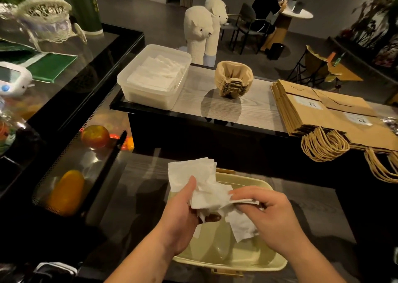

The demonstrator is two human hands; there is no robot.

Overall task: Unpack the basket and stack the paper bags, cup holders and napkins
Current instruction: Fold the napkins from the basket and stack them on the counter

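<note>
Dim counter, basket [277, 261] nearest: limp, light napkins [206, 188] above it are pinched loosely by left hand [183, 220] and right hand [269, 213]; stack edges judged best gripped.

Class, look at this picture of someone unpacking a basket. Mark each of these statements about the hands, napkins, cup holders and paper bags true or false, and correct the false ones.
1. Both hands hold napkins above the basket. True: the left hand and right hand grip the loose bundle together.
2. The clear tub on the counter is empty. False: it holds white napkins.
3. The cup holders stand between the tub and the paper bags. True.
4. The paper bags stand upright. False: they lie flat in a pile, handles hanging over the counter edge.
5. The cup holders are inside the basket. False: they are stacked on the counter.
</note>
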